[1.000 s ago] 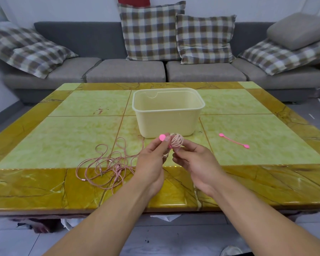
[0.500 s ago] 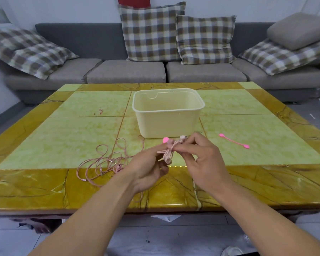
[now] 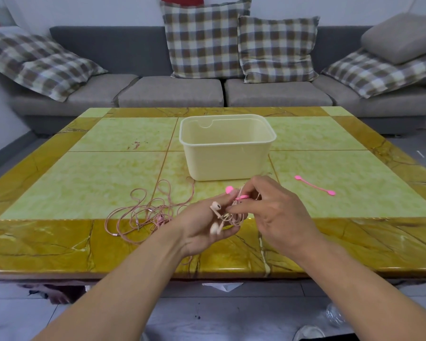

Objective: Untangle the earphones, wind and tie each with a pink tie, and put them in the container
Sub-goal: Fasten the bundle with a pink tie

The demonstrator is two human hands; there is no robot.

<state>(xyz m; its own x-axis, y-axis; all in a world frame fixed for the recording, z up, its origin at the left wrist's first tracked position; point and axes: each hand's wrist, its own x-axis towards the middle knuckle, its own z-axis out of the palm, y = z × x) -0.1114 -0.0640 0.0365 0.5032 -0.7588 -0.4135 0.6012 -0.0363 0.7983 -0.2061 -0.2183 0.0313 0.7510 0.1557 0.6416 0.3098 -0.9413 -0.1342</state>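
Pinching a wound pale-pink earphone bundle (image 3: 227,215) between left hand (image 3: 204,227) and right hand (image 3: 278,215), pink silicone tie (image 3: 235,194) half-wrapped; slack could unwind the coil. Cream plastic container (image 3: 227,146) sits just beyond; loose pink earphone tangle (image 3: 143,212) lies left.

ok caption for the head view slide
Both hands wrap a pink tie round coiled earphones before the cream container.
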